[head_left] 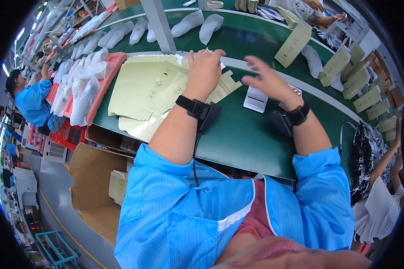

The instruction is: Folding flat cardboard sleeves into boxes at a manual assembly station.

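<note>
My left hand (205, 74) is over the right end of a stack of flat pale-green printed cartons (141, 85), by the conveyor's rail. Its fingers bend away from view, and a bit of white shows beside them; what they hold is hidden. My right hand (270, 83) is raised with fingers apart and slightly blurred, holding nothing. Just below it, a white printed card or booklet (256, 99) lies on the green worktable (242, 139). Another loose carton (224, 87) lies between my hands, its flaps pointing right.
White-wrapped items (187, 23) line the green conveyor (244, 33) beyond the rail. Folded cartons (294, 45) stand upright at the right. A red tray (104, 89) of wrapped items sits left, above a cardboard box (94, 179). Co-workers are at left and right.
</note>
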### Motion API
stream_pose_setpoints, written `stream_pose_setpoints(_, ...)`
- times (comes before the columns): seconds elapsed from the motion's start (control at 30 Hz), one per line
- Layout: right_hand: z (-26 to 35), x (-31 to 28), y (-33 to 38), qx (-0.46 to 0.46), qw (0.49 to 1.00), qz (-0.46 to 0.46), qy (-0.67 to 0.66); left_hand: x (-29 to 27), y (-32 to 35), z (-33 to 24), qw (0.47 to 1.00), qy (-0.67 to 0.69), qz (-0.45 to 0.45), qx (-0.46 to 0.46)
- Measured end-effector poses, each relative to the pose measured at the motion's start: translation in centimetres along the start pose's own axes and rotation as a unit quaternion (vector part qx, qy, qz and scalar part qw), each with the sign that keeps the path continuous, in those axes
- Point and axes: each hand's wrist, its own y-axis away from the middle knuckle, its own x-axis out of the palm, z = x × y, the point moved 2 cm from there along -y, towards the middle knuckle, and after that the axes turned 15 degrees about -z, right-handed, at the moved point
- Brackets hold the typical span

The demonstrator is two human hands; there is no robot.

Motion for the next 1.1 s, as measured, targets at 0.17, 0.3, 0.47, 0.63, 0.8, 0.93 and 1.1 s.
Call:
stream_pose_setpoints(0.17,-0.2,1.0,1.0,-0.022,0.982,0.168,0.086,-1.4,0.8,-1.3,0.987,-0.127,-0.066,-0.07)
stream_pose_setpoints(0.3,-0.7,1.1,0.9,-0.082,0.984,0.126,0.095,-1.5,0.3,0.4,0.978,-0.073,0.114,-0.157)
stream_pose_setpoints(0.47,-0.8,1.5,0.8,0.059,0.994,0.081,-0.037,-2.7,-0.7,1.0,0.992,0.063,-0.103,-0.041)
stream_pose_setpoints(0.63,-0.7,-2.1,-1.3,0.124,0.968,0.024,-0.217,-5.4,-0.7,-2.9,0.977,0.094,-0.183,0.055)
stream_pose_setpoints(0.8,2.3,-5.9,-1.5,0.093,0.973,-0.034,-0.21,-5.5,-0.6,-3.9,0.974,0.083,-0.191,0.091)
stream_pose_setpoints(0.93,5.4,-4.9,-0.7,0.006,0.904,-0.095,-0.417,-6.2,-0.8,-4.1,0.94,0.187,-0.273,0.088)
stream_pose_setpoints(1.1,6.8,-2.9,1.3,0.034,0.763,-0.053,-0.643,-5.2,-0.1,-4.7,0.918,0.259,-0.273,0.127)
